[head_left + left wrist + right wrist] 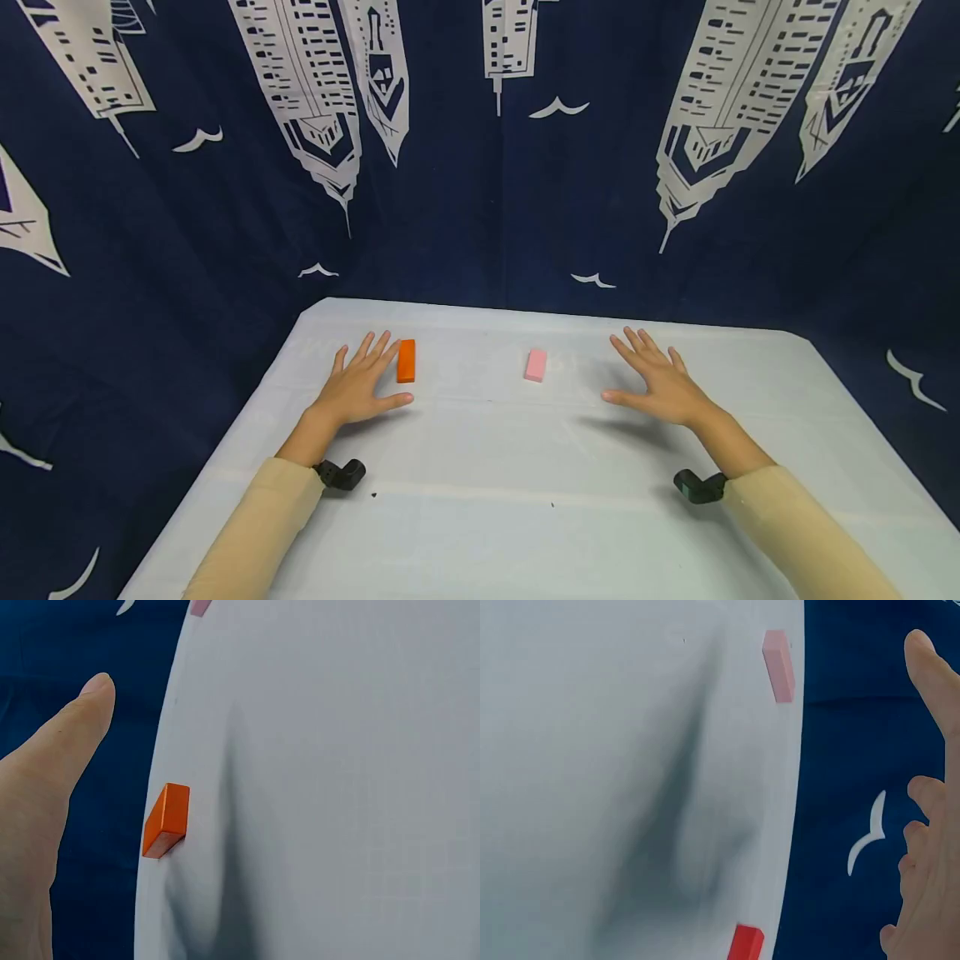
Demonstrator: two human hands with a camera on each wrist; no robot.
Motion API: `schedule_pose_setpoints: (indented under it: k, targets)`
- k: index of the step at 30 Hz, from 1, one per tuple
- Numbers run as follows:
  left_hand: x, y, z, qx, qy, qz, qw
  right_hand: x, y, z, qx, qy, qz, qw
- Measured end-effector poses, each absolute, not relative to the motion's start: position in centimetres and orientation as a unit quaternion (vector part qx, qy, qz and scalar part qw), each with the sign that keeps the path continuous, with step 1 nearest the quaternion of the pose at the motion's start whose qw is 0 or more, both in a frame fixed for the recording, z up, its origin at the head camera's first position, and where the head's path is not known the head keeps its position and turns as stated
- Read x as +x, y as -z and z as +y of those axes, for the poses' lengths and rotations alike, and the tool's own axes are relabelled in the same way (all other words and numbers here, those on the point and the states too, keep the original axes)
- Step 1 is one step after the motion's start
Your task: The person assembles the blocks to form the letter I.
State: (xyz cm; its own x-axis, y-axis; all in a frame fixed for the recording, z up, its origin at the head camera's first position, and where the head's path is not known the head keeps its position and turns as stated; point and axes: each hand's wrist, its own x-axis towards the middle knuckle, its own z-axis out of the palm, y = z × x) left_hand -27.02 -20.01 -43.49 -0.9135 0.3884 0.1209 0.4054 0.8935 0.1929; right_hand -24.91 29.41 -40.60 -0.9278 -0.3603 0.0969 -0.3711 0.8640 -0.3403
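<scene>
An orange block point(406, 361) lies on the white table, just right of my left hand point(360, 387). That hand hovers with its fingers spread, holding nothing. In the left wrist view the thumb point(79, 727) is raised apart from the orange block point(166, 821). A pink block point(536, 365) sits near the middle, between the two hands. My right hand point(660, 385) is held above the table at the right, fingers spread and nothing in them. The right wrist view has the pink block point(778, 666) and, at its bottom edge, a red block point(746, 943) that the head view does not show.
A white-covered table point(480, 533) carries the blocks. Behind it hangs a dark blue curtain point(465, 208) printed with white buildings and birds. Each wrist wears a small black device, the left one point(341, 474) and the right one point(699, 487). Tiny dark specks lie near the front.
</scene>
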Motion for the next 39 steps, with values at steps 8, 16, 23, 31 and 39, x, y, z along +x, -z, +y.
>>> schedule_pose_setpoints:
  k: [8, 16, 23, 31, 39]
  targets:
    - [-27.9, 44.6, -19.6, -0.202, 0.126, -0.97, 0.044, -26.2, 41.7, 27.5, 0.197, -0.204, -0.959, 0.005]
    - [-28.9, 45.4, -19.2, -0.196, 0.141, -0.969, 0.05, -27.2, 42.9, 25.5, 0.198, -0.22, -0.955, 0.005]
    - [-30.1, 46.1, -19.4, -0.182, 0.169, -0.968, 0.044, -28.1, 43.5, 23.8, 0.203, -0.229, -0.952, 0.013]
    - [-30.8, 46.3, -19.2, -0.172, 0.171, -0.97, 0.026, -29.1, 44.4, 22.3, 0.191, -0.247, -0.95, 0.009]
    - [-31.7, 46.3, -19.4, -0.17, 0.162, -0.972, 0.004, -30.0, 45.2, 21.3, 0.197, -0.255, -0.946, 0.018]
